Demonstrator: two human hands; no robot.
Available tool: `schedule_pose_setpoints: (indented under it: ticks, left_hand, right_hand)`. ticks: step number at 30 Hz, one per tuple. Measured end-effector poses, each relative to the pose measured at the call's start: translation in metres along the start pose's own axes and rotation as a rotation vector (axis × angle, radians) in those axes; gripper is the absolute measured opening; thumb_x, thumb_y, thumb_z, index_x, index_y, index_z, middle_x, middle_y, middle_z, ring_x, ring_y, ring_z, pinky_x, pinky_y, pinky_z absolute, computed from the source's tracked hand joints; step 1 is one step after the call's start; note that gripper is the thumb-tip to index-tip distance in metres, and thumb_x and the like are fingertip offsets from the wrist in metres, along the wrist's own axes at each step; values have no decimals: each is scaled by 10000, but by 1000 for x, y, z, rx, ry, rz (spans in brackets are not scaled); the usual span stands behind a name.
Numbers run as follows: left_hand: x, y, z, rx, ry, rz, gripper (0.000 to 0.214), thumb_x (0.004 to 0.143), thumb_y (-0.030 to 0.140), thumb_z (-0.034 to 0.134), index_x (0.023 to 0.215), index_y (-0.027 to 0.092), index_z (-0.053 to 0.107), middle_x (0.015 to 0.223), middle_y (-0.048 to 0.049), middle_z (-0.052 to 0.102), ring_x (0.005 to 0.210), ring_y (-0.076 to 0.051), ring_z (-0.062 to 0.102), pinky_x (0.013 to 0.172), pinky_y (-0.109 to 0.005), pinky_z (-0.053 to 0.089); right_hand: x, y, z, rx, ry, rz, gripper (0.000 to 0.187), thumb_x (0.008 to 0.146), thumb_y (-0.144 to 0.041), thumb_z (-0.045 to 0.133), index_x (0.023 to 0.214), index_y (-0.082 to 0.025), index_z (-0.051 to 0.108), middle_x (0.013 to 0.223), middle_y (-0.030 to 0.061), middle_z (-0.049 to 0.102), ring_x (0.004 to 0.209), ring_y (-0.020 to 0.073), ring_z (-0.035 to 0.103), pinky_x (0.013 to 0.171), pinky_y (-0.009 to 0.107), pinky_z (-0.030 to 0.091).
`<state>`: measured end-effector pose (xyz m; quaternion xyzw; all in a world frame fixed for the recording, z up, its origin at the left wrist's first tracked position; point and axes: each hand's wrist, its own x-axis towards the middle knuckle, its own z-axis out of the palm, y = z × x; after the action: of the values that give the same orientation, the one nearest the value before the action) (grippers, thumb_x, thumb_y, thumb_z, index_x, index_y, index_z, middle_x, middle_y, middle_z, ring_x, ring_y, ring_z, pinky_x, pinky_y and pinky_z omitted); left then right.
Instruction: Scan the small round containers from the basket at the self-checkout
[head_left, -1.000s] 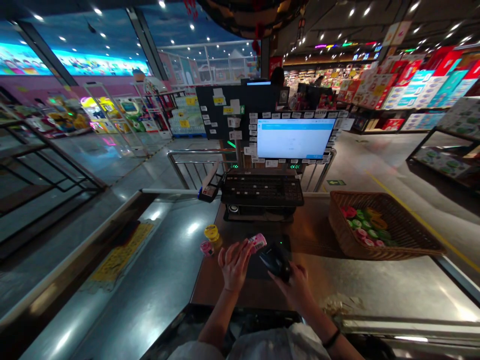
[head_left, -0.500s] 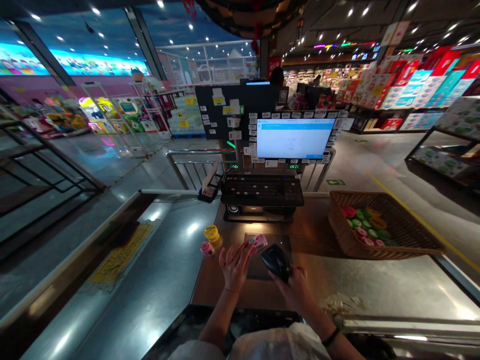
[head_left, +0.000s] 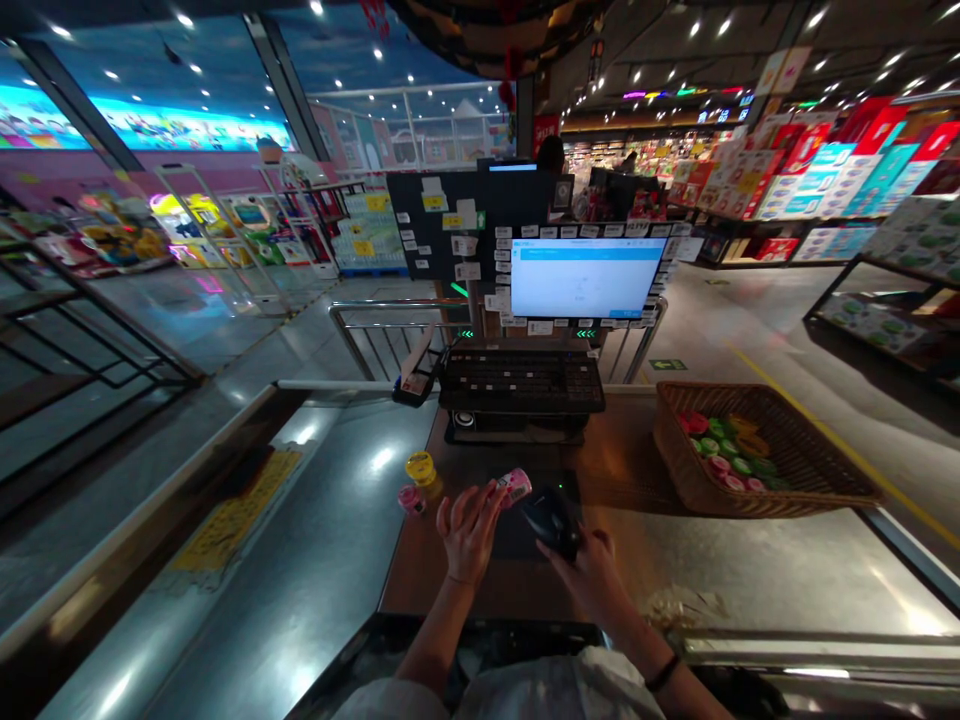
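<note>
My left hand has its fingertips on a small pink container, which lies tilted with its barcode label showing. In my right hand is a black handheld barcode scanner, its head pointed toward the pink container. Left of my left hand stand a yellow-lidded jar and a second small pink container, close together on the counter. Beneath the scanner a dark square panel is set into the counter.
A wicker basket at the right holds several small green, pink and orange containers. Ahead are a black keyboard and a lit monitor edged with small labels. A card terminal stands left of the keyboard.
The lit patch on the counter by the scanner has gone dark. Both hands and the pink container stay nearly where they were; the whole view has shifted slightly.
</note>
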<state>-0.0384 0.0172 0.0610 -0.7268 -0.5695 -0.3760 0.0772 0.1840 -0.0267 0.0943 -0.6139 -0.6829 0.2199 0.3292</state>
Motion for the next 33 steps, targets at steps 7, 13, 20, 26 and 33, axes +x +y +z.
schedule_pose_setpoints:
  ticks: [7,13,20,26,33]
  left_hand:
    - [3,4,1,103,152,119,421,939,241,630,1327,403,608,1203,25,736,1125,-209,630,1199,-454,139]
    - [5,7,2,143,202,133,371,950,263,620,1302,381,636,1151,30,757,1105,-198,635,1207,-433,153]
    - [5,7,1,163,180,128,346,965,257,586,1284,376,645,1161,27,754,1109,-210,632,1203,-466,168]
    - [3,4,-2,158,87,91,357,976,301,564,1322,370,622,1217,1,732,1133,-207,631,1200,-458,182]
    - [-16,-28,-26,223,-58,-43,398,945,284,583,1342,303,610,1217,-45,728,1184,-249,612,1165,-481,260]
  right_hand:
    - [-3,5,8,-66,-4,40,278,880,-466,628,978,-228,733,845,73,776,827,265,727,814,360,454]
    - [-2,3,7,-23,-20,-35,344,904,-447,603,1172,-245,680,1038,62,777,880,230,731,886,357,422]
    - [-1,5,6,-32,-33,-34,373,899,-491,598,1169,-238,654,1015,59,775,886,234,724,892,363,414]
    - [-2,11,11,-66,24,-9,514,880,-542,604,1282,-222,590,1059,78,766,862,239,712,889,373,431]
    - [2,12,15,-38,14,47,424,873,-542,590,1188,-262,635,1016,42,774,861,241,717,859,366,445]
